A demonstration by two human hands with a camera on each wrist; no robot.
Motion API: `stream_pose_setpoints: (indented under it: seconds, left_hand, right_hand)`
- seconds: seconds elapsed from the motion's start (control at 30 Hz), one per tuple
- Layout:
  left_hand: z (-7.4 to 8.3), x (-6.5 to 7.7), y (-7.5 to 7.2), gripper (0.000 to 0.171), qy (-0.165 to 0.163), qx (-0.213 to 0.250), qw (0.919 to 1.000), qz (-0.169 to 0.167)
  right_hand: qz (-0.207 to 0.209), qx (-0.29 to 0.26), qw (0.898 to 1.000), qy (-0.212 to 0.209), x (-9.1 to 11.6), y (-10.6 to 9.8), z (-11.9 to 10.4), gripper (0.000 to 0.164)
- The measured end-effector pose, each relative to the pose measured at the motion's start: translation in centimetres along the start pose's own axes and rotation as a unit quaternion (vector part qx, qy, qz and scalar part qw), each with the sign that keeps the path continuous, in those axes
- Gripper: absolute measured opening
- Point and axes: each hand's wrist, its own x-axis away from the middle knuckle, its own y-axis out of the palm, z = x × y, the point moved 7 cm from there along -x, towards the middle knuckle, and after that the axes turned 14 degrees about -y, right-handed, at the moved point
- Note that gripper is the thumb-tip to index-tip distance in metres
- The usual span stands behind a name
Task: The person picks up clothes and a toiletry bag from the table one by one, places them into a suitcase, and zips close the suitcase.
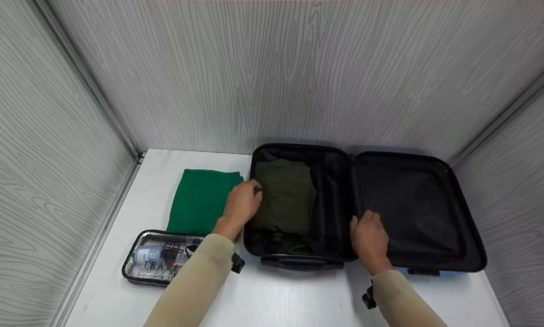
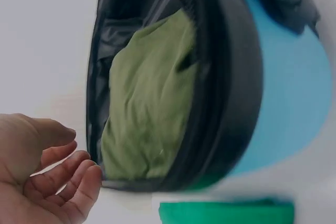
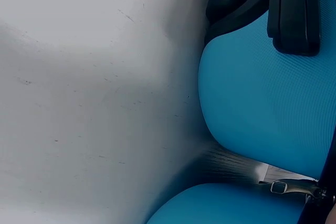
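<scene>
An open suitcase lies spread flat, its shell blue outside and its lining black. Inside the left half is a folded dark olive-green garment, seen closer as green cloth in the left wrist view. My left hand is at the left rim, fingers loosely bent with nothing between them; the same hand shows thumb and fingers apart. My right hand grips the inner rim near the hinge, thumb and fingers on either side. Only a sliver of it shows in the right wrist view.
A folded green cloth lies left of the suitcase. In front of it sits a clear travel pouch with a bottle inside, partly covered by my left sleeve. The suitcase's right half lies spread beside the left one. Grey panels enclose the white table.
</scene>
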Motion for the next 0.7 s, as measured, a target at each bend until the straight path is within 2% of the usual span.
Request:
stream_pose_setpoints:
  seconds: [0.17,0.37,0.57,0.7]
  left_hand:
    - [-1.5,-0.3,-2.2,0.017,-0.013,0.009,0.9997,0.019]
    - [-4.1,-0.3,-4.3,0.019,-0.036,0.008,0.9991,0.022]
    - [-7.6,-0.2,-6.1,0.024,-0.067,-0.004,0.9974,0.026]
    - [-10.5,-0.3,-7.4,0.028,-0.097,-0.017,0.9947,0.029]
  right_hand:
    - [0.004,0.005,1.000,-0.001,-0.1,-0.1,0.0,0.032]
    - [0.019,0.011,1.000,-0.009,0.0,-0.2,-0.1,0.032]
    - [0.047,0.027,0.998,-0.039,0.2,-0.6,-0.9,0.030]
    - [0.044,0.023,0.998,-0.033,0.2,-0.7,-1.0,0.030]
